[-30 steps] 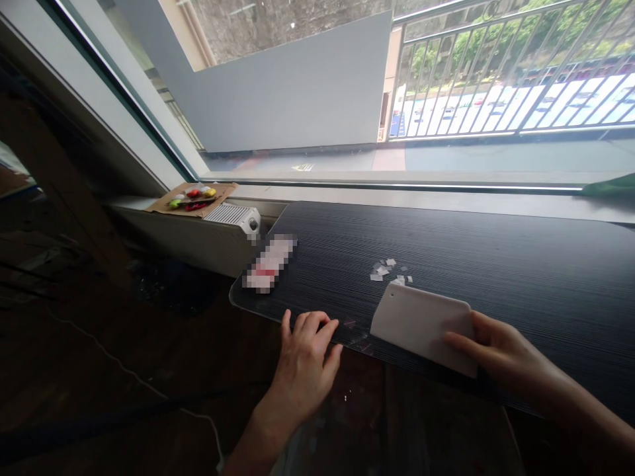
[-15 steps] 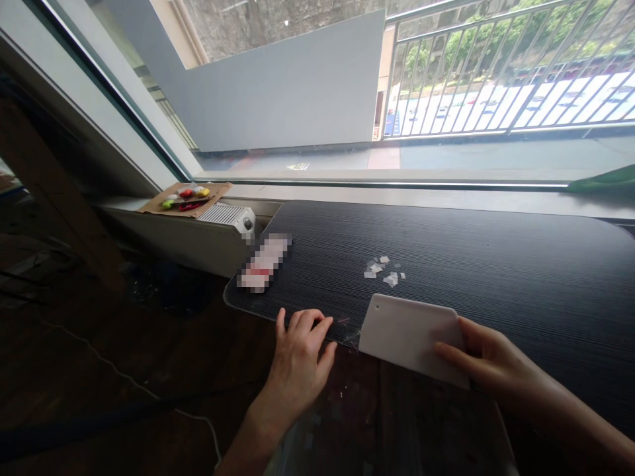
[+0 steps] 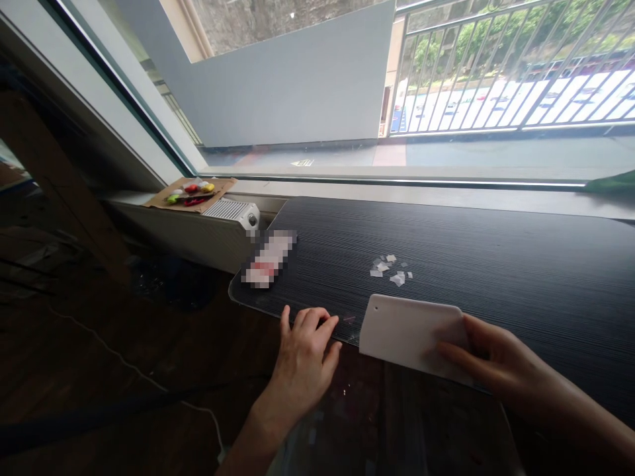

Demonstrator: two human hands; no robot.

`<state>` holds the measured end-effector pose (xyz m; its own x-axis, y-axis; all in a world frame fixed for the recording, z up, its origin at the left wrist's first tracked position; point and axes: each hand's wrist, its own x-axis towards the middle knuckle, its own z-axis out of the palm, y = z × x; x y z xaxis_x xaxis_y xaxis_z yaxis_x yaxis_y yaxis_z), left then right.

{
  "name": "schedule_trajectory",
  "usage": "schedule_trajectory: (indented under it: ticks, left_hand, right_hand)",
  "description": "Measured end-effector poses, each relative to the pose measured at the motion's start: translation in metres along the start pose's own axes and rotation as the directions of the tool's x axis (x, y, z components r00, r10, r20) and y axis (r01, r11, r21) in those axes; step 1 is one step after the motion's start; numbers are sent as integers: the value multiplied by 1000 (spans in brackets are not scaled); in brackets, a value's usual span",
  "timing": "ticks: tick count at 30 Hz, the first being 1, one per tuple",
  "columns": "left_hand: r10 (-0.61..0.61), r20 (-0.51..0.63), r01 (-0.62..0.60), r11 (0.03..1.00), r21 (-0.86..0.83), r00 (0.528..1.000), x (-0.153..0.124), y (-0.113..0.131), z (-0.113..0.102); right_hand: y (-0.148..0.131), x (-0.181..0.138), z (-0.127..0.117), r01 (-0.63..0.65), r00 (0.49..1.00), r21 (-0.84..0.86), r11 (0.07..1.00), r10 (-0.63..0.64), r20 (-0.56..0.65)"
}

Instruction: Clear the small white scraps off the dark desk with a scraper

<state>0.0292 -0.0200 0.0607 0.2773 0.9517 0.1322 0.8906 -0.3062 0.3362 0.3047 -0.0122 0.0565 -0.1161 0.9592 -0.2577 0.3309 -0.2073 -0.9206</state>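
Observation:
My right hand (image 3: 489,354) holds a flat white scraper (image 3: 414,334) with a small hole near its upper left corner. The thumb lies on the near face, and the other fingers are partly hidden behind it. The scraper lies along the front edge of the dark wood-grain table (image 3: 496,258). My left hand (image 3: 305,354) rests at that same edge, left of the scraper, with nothing visible in it and its curved fingers apart. Between hand and scraper lies a thin reddish sliver (image 3: 350,320). Small white paper-like scraps (image 3: 397,279) sit in a loose group beyond the scraper.
A blurred white and red item (image 3: 270,260) lies at the table's left end. Past it are a white radiator (image 3: 231,213) and cardboard (image 3: 218,192) bearing colourful small things. Window glass (image 3: 307,155) rises behind the table. A white cable (image 3: 129,363) runs across the floor.
The view has shifted slightly, so the table and scraps appear farther right. The scraper has moved a little left along the edge, over where clear bits showed. My left hand keeps its pose.

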Motion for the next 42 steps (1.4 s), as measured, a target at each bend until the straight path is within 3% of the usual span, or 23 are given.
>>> schedule_trajectory:
  ticks: [7, 13, 20, 30, 33, 35, 37, 39, 42]
  left_hand:
    - [10, 7, -10, 1000, 13, 1000, -2, 1, -2]
    - [-2, -13, 2, 1000, -27, 1000, -5, -4, 0]
    - [0, -39, -2, 999, -44, 999, -6, -8, 3]
    - [-7, -28, 6, 999, -37, 1000, -8, -9, 1]
    - [3, -29, -3, 1000, -22, 1000, -7, -10, 2]
    - [22, -31, -23, 1000, -8, 999, -8, -12, 4]
    - [42, -34, -41, 999, 13, 999, -8, -15, 6]
    - [55, -38, -53, 998, 34, 998, -8, -18, 8]
    - [71, -43, -69, 996, 56, 997, -8, -20, 10]
  right_hand:
    - [-6, 42, 8, 51, 988, -80, 995, -62, -140]
    - [-24, 43, 16, -17, 999, -71, 997, 15, -28]
    - [-25, 28, 15, -18, 994, -12, 1000, 19, 104]
    - [-20, 18, 4, -18, 989, 7, 1000, 17, 147]
    - [-13, 10, -9, 51, 995, -66, 997, -56, -86]
    - [-8, 8, -20, 57, 939, -167, 984, -109, -325]
    - [-6, 8, -27, 9, 866, -298, 954, -157, -475]
    - [-4, 11, -29, -18, 827, -404, 915, -214, -521]
    - [1, 17, -23, 53, 842, -456, 888, -286, -458]
